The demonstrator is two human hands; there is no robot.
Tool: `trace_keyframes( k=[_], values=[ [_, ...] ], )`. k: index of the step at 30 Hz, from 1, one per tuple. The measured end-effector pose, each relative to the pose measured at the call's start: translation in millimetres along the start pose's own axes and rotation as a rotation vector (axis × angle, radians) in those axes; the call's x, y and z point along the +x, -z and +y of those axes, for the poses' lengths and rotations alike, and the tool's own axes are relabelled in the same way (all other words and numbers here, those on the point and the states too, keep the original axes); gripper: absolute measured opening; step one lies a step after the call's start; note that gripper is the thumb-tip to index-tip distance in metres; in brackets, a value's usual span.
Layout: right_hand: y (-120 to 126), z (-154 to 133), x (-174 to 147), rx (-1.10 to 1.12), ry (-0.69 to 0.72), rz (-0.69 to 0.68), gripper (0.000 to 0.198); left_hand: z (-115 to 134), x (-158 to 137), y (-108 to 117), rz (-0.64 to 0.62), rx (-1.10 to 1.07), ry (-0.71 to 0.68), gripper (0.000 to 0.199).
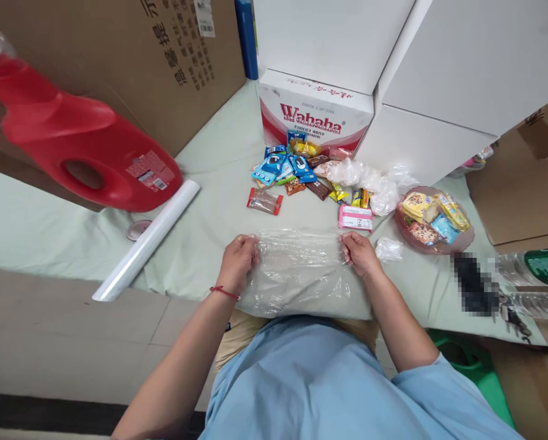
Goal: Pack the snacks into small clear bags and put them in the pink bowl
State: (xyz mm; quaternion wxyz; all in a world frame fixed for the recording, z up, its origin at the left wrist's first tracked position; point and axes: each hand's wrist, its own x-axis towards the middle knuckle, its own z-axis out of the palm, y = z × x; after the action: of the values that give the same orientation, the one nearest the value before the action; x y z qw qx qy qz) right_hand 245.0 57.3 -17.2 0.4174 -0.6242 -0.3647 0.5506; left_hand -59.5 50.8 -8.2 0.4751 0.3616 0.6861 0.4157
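A clear plastic bag lies stretched flat between my hands at the table's front edge. My left hand pinches its far left corner, and my right hand grips the far right corner. Just beyond the bag is a snack in a clear wrapper with red ends. A pink and white packet lies past my right hand. Close to that hand's right side sits a crumpled clear plastic bundle. Farther back, several wrapped snacks form a pile.
A pink bowl of snacks stands on the right, near bottles and keys. On the left are a white roll and a large red bottle. A Wahaba-style printed carton stands at the back.
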Motion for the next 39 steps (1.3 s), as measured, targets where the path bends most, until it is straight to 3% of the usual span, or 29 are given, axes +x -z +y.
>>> trace_keyframes(
  k=[3,4,6,9,12,16,19,23,27,30,33,39],
  values=[
    [-3.0,3.9,2.8,0.019,0.000,0.015,0.045,4.3,-8.6,-0.7,0.368,0.203,-0.306,0.015],
    [-4.1,4.9,3.9,0.023,-0.003,0.018,0.045,6.1,-13.4,-2.2,0.427,0.295,-0.446,0.013],
    [-6.2,5.8,5.4,0.022,-0.005,0.019,0.045,8.7,-22.4,-7.7,0.359,0.505,-0.716,0.012],
    [-8.9,2.3,4.3,0.007,0.007,0.016,0.046,5.0,-25.2,-19.8,0.063,0.818,-0.936,0.021],
    [-8.0,-5.2,-3.7,-0.012,0.014,-0.043,0.049,-7.1,-14.9,-28.4,-0.068,1.033,-0.893,0.040],
    [5.7,-8.1,-21.0,-0.124,0.022,-0.271,0.061,-17.2,-3.9,-27.0,-0.131,1.155,-0.758,0.054],
    [26.6,-2.1,-31.1,-0.245,-0.006,-0.348,0.047,-14.9,-1.6,-18.1,-0.153,1.169,-0.732,0.055],
    [58.6,-0.1,-35.8,-0.371,-0.020,-0.261,0.040,-14.5,4.2,-4.9,-0.146,1.141,-0.742,0.055],
    [66.1,-23.7,-25.8,-0.681,0.210,-0.059,0.034,-21.1,8.9,-1.3,-0.134,1.099,-0.778,0.055],
    [37.9,-52.5,0.9,-0.817,0.391,-0.050,0.030,-24.1,9.8,-2.2,-0.123,1.095,-0.792,0.055],
    [-13.4,-79.1,47.3,-0.910,0.444,-0.139,0.030,-25.0,10.3,-2.1,-0.120,1.092,-0.803,0.055],
    [-105.5,-113.7,150.5,-1.136,0.322,0.259,0.052,-24.6,10.3,-1.1,-0.116,1.080,-0.810,0.055]
  ],
)
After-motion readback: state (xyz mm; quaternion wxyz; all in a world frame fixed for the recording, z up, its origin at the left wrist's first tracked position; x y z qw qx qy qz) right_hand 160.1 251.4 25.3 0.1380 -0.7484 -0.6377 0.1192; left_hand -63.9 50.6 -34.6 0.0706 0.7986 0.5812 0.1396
